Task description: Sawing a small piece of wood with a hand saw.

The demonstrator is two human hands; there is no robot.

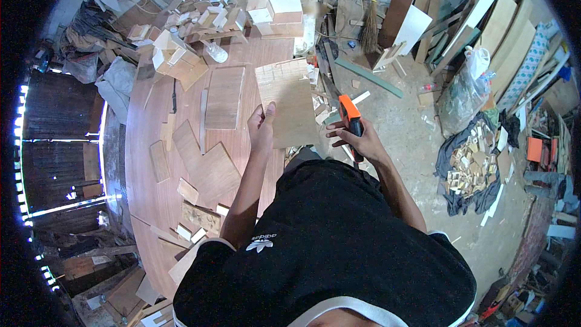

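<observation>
Evidently, one hand steadies the panel while the other carries the tool

The thin wooden panel (287, 94) is in front of the torso, across the right-hand border of the table (142, 163) as seen from above; whether it touches the tabletop, I cannot tell. The left hand (262, 126) clamps its near left edge, thumb on the upper face, other fingers mostly hidden, probably beneath. That edge grip seems chosen to support the panel while leaving most of its face uncovered.

The right hand (365, 142) holds an orange-and-black tool (349, 109) by its dark handle, some fingers spread apart toward the panel but short of it. Carrying it to the side likely keeps it clear of the wood.

Lengthwise, the panel runs away from the body, its far end leaning slightly left; the tool's orange end also points away.
</observation>
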